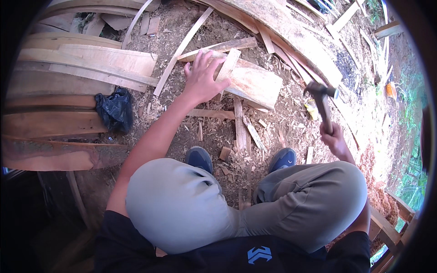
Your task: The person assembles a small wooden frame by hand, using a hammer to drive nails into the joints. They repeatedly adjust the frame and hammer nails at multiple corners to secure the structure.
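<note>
My left hand (203,81) reaches forward with its fingers spread over a thick, pale wooden block (257,82) on the ground. Its thumb lies across a short wooden strip (230,63) that sits crosswise on the block, and the index finger is beside that strip. My right hand (334,139) is closed round the lower handle of a claw hammer (322,101). The hammer is raised, head up, to the right of the block and apart from it. A longer thin piece of wood (236,44) lies behind the block.
Wood chips and offcuts cover the dirt around my shoes (199,159). Stacked boards (59,93) and a black plastic bag (114,110) are at left. A long curved plank (291,34) runs across the far side. Reddish shavings (380,198) are heaped at right.
</note>
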Tool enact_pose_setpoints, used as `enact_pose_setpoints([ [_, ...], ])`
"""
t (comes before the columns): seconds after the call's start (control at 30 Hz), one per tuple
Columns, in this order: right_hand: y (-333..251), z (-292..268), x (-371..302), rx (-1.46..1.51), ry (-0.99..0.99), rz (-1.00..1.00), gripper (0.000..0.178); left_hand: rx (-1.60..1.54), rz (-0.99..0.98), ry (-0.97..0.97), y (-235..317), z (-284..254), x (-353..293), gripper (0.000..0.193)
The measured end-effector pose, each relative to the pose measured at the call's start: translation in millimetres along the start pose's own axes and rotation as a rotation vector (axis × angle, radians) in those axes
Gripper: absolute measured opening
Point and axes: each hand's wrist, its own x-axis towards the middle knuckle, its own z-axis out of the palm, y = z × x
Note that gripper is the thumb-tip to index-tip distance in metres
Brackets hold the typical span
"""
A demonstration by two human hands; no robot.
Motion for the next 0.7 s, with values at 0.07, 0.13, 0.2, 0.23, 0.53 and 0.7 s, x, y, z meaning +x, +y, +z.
enact_pose_setpoints([
  [0.07, -23.0, 10.6, 15.1, -0.005, 0.127, 0.008, 0.006, 0.013, 0.006, 0.023, 4.5, -0.1, 0.9, 0.088],
  [0.13, -53.9, 38.5, 34.8, -0.037, 0.176, -0.024, 0.01, 0.021, 0.0, 0.069, -6.1, 6.0, -3.9, 0.092],
  [0.2, -59.7, 40.3, 48.5, -0.061, 0.167, -0.063, 0.019, 0.041, 0.035, 0.098, -3.3, 11.0, -3.7, 0.091],
  [0.23, -63.5, 45.0, 53.0, -0.064, 0.175, -0.103, 0.021, 0.049, 0.054, 0.112, -1.2, 13.6, -2.2, 0.091],
  [0.53, -63.4, 103.5, 67.1, -0.197, 0.047, 0.0, 0.051, 0.152, 0.078, 0.021, -7.8, 4.4, 5.5, 0.082],
  [0.7, -63.5, 103.9, 60.6, -0.059, -0.003, -0.054, 0.058, 0.155, 0.135, -0.244, -4.5, -44.6, 22.5, 0.089],
])
